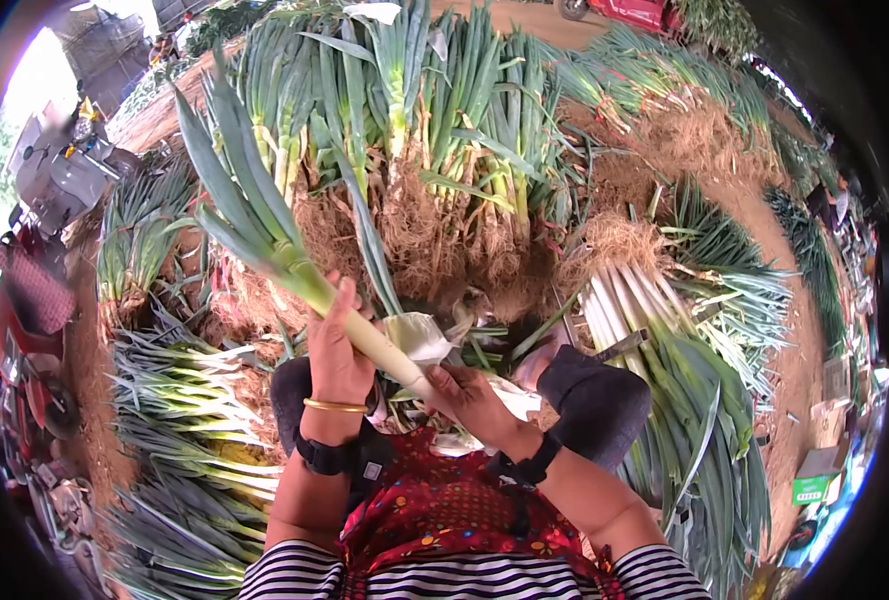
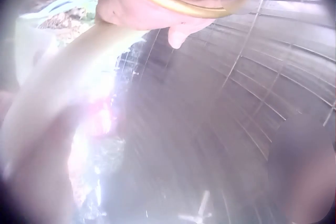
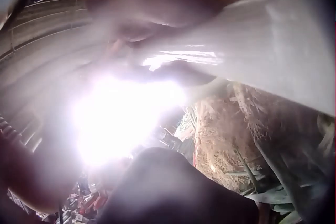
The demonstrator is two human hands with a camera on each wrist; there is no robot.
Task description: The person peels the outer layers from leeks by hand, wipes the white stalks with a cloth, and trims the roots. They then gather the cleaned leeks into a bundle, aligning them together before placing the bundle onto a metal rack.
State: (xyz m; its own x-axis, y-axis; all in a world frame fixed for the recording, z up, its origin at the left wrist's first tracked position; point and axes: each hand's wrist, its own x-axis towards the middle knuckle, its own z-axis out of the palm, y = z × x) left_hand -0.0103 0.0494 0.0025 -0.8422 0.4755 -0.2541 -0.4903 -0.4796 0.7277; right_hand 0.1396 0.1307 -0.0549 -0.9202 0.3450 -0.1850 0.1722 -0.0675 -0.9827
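A thick leek (image 1: pixel 380 350) slants across the person's lap, green leaves up at the left, white end down at the right. The left hand (image 1: pixel 341 345), with a gold bangle at its wrist, grips the stalk below the leaves. The right hand (image 1: pixel 473 402) holds the white end between thumb and fingers. In the left wrist view the left hand (image 2: pixel 157 3) is round the pale stalk (image 2: pixel 58 87). Glare and blur cover much of the right wrist view, where the white stalk (image 3: pixel 283 45) passes beside the right hand (image 3: pixel 157 3).
Bundled leeks with roots (image 1: pixel 405 210) stand in front. More leeks lie at the left (image 1: pixel 185 390) and a large pile (image 1: pixel 685 400) at the right, with a dark-bladed tool (image 1: pixel 622 346) by the right knee. Peeled pale leaves (image 1: pixel 420 338) lie between the legs.
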